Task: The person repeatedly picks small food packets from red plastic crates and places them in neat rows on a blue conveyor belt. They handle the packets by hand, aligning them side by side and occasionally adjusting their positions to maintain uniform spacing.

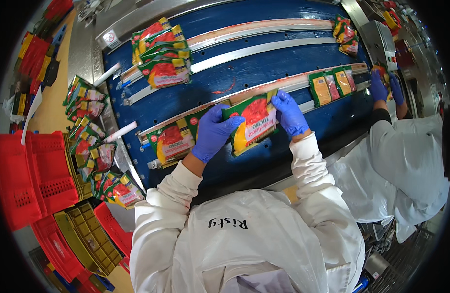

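Left hand (214,133) and right hand (290,113) pinch a green-and-red food pouch (253,123); slack fingertips could drop it onto the blue belt (277,152) beneath.

Blue work surface (269,66) spreads under and beyond the grip, crossed by long pale rails (220,59). Steel framing (137,14) edges it ahead and to the left; small white sign (110,38) on the far-left corner. Tan surface (67,44) farther left. Nearer, left and below the grip: red crates (54,166), slatted sides; yellow crates (95,239) just beside. Grey metal box (380,44) ahead-right, past the rail ends. Dark wire rack (406,259) low on the right. Light bright, pale sheen on the blue.
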`<state>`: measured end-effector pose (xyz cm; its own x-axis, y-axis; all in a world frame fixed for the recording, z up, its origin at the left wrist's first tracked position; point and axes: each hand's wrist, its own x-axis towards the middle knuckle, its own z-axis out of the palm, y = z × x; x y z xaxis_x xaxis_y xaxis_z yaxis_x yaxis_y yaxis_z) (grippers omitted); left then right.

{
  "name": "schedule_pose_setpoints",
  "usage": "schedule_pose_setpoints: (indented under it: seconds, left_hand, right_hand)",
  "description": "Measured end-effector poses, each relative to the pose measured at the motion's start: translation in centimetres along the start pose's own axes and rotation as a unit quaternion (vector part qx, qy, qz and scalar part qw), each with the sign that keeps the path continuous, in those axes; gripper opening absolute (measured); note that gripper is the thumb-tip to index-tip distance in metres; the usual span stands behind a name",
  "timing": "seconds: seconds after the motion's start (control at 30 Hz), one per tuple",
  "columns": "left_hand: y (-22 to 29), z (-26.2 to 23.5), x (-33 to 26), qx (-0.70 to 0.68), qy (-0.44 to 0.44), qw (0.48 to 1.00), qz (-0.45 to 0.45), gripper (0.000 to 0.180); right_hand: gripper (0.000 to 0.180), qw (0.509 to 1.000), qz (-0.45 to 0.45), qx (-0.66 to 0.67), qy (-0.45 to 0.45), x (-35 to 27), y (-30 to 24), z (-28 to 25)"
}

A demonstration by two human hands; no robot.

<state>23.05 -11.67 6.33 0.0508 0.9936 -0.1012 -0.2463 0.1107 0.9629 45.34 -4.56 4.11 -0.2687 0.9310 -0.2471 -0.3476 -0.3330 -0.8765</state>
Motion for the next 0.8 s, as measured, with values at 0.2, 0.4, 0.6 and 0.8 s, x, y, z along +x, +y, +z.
schedule_pose_setpoints:
  seconds: [0.2,0.4,0.6,0.8]
  left_hand:
    - [-6.6,-1.2,3.7,0.400,0.036,0.913,0.077,0.029]
    - [-5.9,-0.4,6.2,0.426,0.133,0.895,-0.001,0.030]
    - [-4.8,-0.7,7.0,0.434,0.121,0.893,-0.008,0.031]
    - [-2.5,-8.2,9.4,0.345,0.354,0.825,0.273,0.038]
  right_hand:
    - [0.015,0.823,-0.157,-0.534,0.112,0.0,2.8,-4.7]
    - [0.027,0.724,-0.331,-0.584,0.161,3.7,2.5,-3.6]
    - [0.089,0.645,-0.293,-0.695,-0.125,1.7,2.8,-2.5]
    - [0.035,0.757,-0.300,-0.570,-0.107,7.1,1.4,2.7]
